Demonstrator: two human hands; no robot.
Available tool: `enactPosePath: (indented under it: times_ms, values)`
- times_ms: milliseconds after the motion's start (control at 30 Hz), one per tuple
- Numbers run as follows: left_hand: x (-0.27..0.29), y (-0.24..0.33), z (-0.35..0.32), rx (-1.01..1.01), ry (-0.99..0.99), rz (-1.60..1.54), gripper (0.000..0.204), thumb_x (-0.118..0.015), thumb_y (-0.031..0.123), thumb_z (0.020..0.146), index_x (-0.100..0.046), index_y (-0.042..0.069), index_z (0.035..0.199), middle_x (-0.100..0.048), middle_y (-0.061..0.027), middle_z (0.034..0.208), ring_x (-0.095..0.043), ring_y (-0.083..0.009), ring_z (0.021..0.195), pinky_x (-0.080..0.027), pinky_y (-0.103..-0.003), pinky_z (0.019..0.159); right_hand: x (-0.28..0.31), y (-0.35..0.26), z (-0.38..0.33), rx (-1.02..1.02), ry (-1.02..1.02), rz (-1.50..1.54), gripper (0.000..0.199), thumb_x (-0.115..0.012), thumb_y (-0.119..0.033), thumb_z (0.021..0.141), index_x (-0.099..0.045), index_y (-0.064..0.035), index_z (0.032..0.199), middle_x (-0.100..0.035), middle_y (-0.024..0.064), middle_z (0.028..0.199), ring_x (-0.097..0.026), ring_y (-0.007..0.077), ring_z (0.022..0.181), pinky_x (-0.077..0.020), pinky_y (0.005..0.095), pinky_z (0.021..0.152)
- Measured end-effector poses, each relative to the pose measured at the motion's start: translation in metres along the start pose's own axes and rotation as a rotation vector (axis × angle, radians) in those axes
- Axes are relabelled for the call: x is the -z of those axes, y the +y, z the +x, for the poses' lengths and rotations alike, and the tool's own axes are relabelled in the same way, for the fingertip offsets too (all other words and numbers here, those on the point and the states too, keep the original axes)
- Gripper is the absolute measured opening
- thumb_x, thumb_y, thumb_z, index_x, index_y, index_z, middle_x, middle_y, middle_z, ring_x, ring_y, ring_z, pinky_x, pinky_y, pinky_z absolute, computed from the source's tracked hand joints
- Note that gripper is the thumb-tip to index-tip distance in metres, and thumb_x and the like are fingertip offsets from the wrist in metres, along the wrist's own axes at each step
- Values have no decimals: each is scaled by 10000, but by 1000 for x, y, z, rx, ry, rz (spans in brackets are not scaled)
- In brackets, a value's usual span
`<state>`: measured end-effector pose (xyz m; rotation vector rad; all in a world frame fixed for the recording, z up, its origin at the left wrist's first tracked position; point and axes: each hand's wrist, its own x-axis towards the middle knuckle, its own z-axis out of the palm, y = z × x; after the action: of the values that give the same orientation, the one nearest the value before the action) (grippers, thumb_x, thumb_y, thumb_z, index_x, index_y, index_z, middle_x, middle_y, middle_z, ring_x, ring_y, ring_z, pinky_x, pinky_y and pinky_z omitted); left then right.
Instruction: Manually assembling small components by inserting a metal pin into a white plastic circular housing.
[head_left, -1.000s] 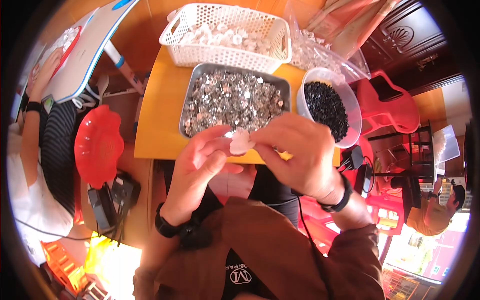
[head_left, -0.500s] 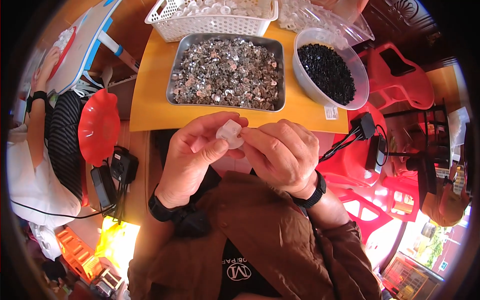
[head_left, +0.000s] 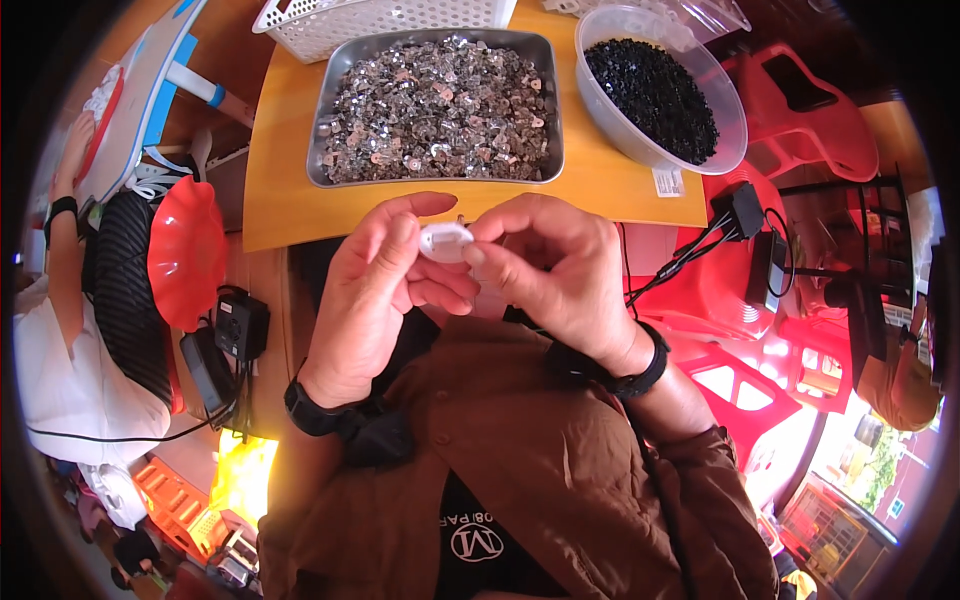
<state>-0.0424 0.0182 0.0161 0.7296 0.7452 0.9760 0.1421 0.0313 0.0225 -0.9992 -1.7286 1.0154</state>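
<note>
A small, rounded white plastic part [head_left: 441, 242] with a recess in its face is held in front of my chest, just off the table's near edge. My left hand [head_left: 375, 275] has its thumb against the part's left end, with other fingers curled beneath. At the right end, the thumb and forefinger of my right hand [head_left: 555, 265] pinch it. Beyond my hands, a metal tray [head_left: 332, 178] is full of small shiny metal pieces [head_left: 440, 110]. To its right stands a clear plastic bowl [head_left: 725, 105] of small black pieces [head_left: 650, 100].
A white perforated basket [head_left: 340, 30] stands behind the tray on the yellow table [head_left: 280, 205]. Red plastic chairs [head_left: 815, 120] are on the right. At left are a red wavy-edged dish [head_left: 187, 255], black power adapters [head_left: 240, 325] and another person's arm [head_left: 68, 220].
The white part has been turned, from its blocky side to its recessed face. My right hand has rotated with its thumb now showing, and my head view has shifted slightly.
</note>
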Motion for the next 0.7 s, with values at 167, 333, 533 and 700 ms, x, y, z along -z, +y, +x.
enactPosePath:
  times_ms: [167, 333, 533, 700]
  values:
    - [2, 5, -1, -10, 6, 156, 385, -484, 282, 948, -503, -14, 1193, -618, -100, 997, -632, -160, 793, -528, -279, 693, 6, 11, 4, -507, -102, 571, 107, -645, -74, 845, -601, 16, 884, -597, 26, 714, -472, 37, 480, -359, 177, 410]
    - [4, 4, 0, -7, 2, 218, 362, -507, 225, 942, -500, -23, 1206, -604, -102, 1060, -611, -152, 877, -523, -287, 729, 11, 12, 6, -627, -189, 659, 130, -647, -99, 844, -597, 16, 881, -583, 28, 691, -438, 41, 456, -316, 187, 393]
    - [2, 0, 5, -82, -58, 253, 336, -553, 123, 910, -496, -32, 1203, -579, -99, 1118, -573, -163, 1001, -516, -308, 802, 15, 21, 8, -676, -222, 690, 225, -670, -218, 822, -607, -2, 838, -589, 2, 645, -446, 22, 450, -342, 182, 381]
    - [5, -4, 5, -61, -44, 249, 352, -554, 136, 901, -485, -30, 1205, -582, -138, 1096, -613, -215, 935, -525, -323, 787, 15, 13, 11, -610, -197, 519, 181, -675, -157, 816, -614, 10, 852, -601, 4, 662, -486, 22, 495, -390, 189, 432]
